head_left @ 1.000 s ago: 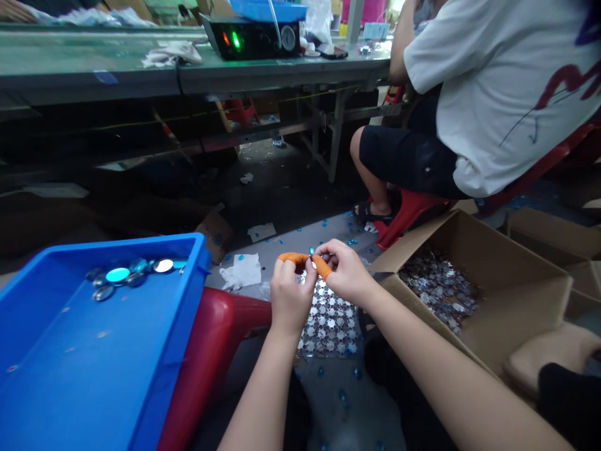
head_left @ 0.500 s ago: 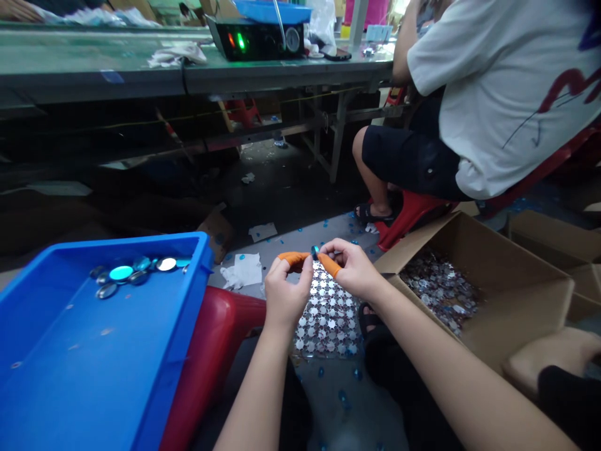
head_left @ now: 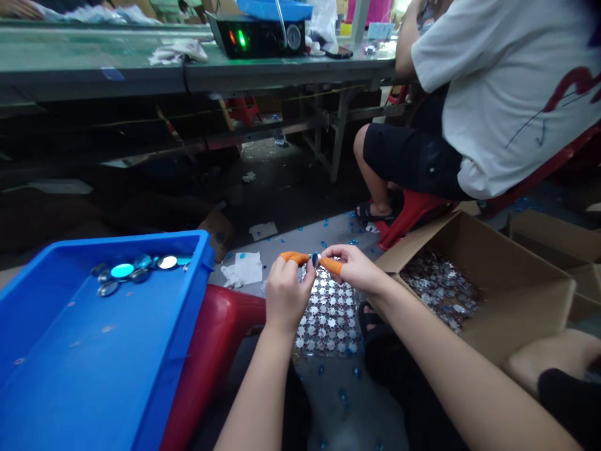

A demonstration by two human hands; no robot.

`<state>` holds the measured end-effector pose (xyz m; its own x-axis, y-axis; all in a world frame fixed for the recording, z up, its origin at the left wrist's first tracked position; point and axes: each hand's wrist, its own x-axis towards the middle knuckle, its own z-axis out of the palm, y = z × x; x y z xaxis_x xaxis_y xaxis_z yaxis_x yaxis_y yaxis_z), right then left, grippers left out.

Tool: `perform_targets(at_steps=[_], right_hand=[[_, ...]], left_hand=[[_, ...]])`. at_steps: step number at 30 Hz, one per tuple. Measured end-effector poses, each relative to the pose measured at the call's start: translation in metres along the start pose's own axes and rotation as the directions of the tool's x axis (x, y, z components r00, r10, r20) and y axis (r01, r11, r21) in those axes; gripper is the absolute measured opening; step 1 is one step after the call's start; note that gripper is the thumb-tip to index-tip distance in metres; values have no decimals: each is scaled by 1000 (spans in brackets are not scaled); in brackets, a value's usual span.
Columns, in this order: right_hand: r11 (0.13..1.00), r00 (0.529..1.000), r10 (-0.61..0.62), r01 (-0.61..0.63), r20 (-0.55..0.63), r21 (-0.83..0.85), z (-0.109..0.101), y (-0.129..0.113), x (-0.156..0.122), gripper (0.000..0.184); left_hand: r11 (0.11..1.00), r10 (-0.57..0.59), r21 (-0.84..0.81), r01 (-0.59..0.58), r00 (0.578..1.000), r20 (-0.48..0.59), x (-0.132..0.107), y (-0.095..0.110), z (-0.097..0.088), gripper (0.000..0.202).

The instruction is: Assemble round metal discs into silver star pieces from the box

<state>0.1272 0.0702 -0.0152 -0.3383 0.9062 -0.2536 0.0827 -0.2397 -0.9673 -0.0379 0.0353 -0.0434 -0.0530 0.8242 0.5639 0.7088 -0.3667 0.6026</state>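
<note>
Between both grips, small blue gem (head_left: 315, 260) stands edge-on, pinched from either side by left grip (head_left: 287, 294) and right grip (head_left: 353, 270), both closed on it. Orange finger cots (head_left: 293, 256) flank it. Star-patterned sheet (head_left: 328, 319) lies below; blue tray (head_left: 201, 263) left; cardboard box (head_left: 516, 313) right.

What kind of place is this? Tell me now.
Likely a small factory workshop doing handwork: a long green-topped workbench, a blue plastic tray of round glossy discs, and an open brown cardboard box heaped with small silvery pieces.
</note>
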Motion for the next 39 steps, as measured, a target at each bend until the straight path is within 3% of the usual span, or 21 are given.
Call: perform_targets(at_steps=[3, 5, 7, 10, 14, 23, 30, 35, 39], right_hand=[[982, 997, 63, -68, 37, 175, -5, -6, -1, 27], [956, 996, 75, -88, 58, 279, -8, -9, -2, 27], [933, 995, 77, -95, 65, 346, -10, -10, -2, 27], [918, 994, 82, -102, 69, 383, -12, -10, -2, 25], [918, 994, 88, -106, 65, 383, -11, -10, -1, 26], [954, 998, 64, -66, 17, 294, -10, -5, 3, 31], [994, 999, 8, -4, -31, 111, -8, 5, 4, 28], [980, 998, 62, -67, 33, 189, -10, 0, 4, 26], [948, 982, 125, -160, 142, 274, -15, -7, 0, 32]], left_hand=[[990, -54, -128, 54, 999, 3, 2, 2, -2, 13], [946, -183, -263, 189, 982, 48, 4, 2, -3, 14], [854, -317, -391, 343, 939, 131, 6, 1, -3, 19], [726, -395, -498, 474, 880, 263, 7, -1, -1, 27], [699, -404, -507, 505, 863, 303, 6, 1, 3, 29], [761, -436, -426, 490, 872, 224, 3, 6, 6, 26], [921, -301, -220, 320, 946, 118, 0, 10, 6, 12], [997, -62, -28, 65, 995, 82, -2, 3, 7, 12], [994, 102, 41, -104, 993, 52, -3, -2, 6, 13]])
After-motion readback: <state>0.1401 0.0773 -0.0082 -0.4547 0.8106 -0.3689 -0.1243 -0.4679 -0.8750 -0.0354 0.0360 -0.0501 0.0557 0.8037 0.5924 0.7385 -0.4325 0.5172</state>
